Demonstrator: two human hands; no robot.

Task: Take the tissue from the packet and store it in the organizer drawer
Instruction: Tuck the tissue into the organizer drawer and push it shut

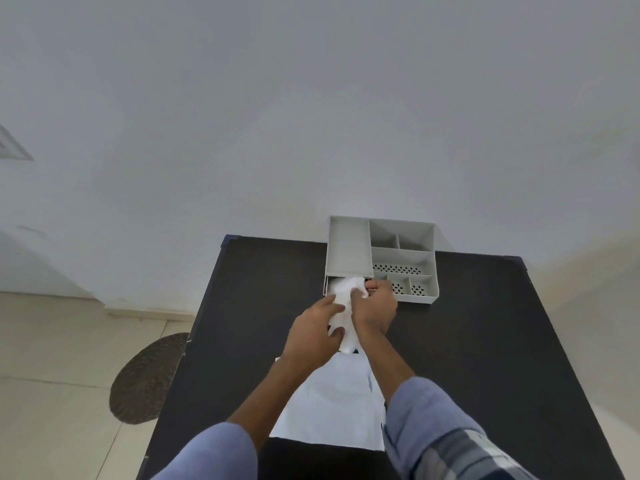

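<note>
Tissue — soft, light, crushable — bunches at the open organizer drawer, far on the worktop. Left hand and right hand both pinch it; best held loosely by its bulk — the packet lies nearer

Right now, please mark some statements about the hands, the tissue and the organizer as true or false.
1. Both hands hold the white tissue. True.
2. The organizer stands on the floor. False: it stands at the far edge of the black table.
3. The tissue's upper end lies at the open drawer. True.
4. The left hand rests flat on the table. False: it grips the tissue.
5. The right hand is nearer the organizer. True.
</note>
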